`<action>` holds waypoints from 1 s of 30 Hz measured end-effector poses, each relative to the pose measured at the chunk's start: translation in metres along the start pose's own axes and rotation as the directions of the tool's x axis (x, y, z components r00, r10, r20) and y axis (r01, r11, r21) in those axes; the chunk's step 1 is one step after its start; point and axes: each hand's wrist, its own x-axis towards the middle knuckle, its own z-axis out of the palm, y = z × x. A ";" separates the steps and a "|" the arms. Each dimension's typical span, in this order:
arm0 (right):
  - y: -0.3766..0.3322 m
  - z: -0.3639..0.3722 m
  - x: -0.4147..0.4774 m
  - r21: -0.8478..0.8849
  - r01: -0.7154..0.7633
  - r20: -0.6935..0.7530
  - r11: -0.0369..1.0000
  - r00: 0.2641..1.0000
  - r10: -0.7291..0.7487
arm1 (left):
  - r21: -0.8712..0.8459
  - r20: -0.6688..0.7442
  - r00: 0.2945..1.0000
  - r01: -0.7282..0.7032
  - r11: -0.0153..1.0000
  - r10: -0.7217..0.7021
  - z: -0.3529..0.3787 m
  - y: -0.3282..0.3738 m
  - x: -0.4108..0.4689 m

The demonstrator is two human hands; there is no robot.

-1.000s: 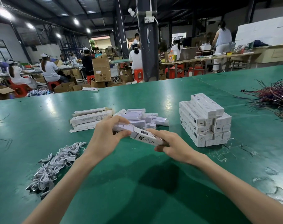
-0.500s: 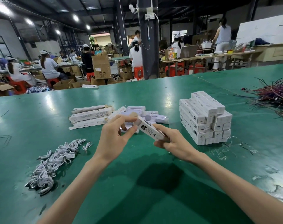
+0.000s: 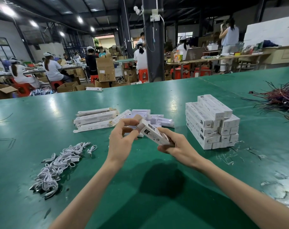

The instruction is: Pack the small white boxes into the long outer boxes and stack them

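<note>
A long white outer box (image 3: pixel 154 133) is lifted above the green table (image 3: pixel 157 195), tilted with its far end up. My right hand (image 3: pixel 176 144) grips its near end. My left hand (image 3: pixel 122 138) pinches the far end with thumb and fingers. Behind my hands lies a loose pile of small white boxes (image 3: pixel 155 119). Flat unfolded long outer boxes (image 3: pixel 94 120) lie to the left of that pile. A neat stack of packed long boxes (image 3: pixel 211 123) stands to the right, several layers high.
A heap of white cables (image 3: pixel 58 166) lies at the left front. Tangled dark red wires (image 3: pixel 282 100) spread at the far right. Plastic scraps (image 3: pixel 229 156) litter the table near the stack. People work at benches beyond the table's far edge.
The long box has been raised and tilted up, and both hands have drawn closer together toward me. My left hand has shifted its grip onto the box's far end.
</note>
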 end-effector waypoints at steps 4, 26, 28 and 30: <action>0.001 0.000 -0.001 0.038 -0.020 -0.006 0.999 1.000 0.020 | 0.095 -0.048 0.990 -0.124 0.988 0.129 0.004 0.001 -0.003; 0.011 0.000 0.001 -0.223 0.036 -0.001 0.974 0.999 -0.037 | 0.199 0.128 0.983 -0.158 0.967 0.135 -0.003 0.007 -0.007; 0.012 -0.001 0.000 -0.293 0.057 0.004 0.954 0.998 -0.058 | 0.209 0.127 0.982 -0.163 0.964 0.138 -0.002 0.006 -0.008; 0.013 -0.002 0.000 -0.346 0.076 0.009 0.935 0.997 -0.078 | 0.187 0.136 0.980 -0.167 0.968 0.143 -0.002 0.006 -0.009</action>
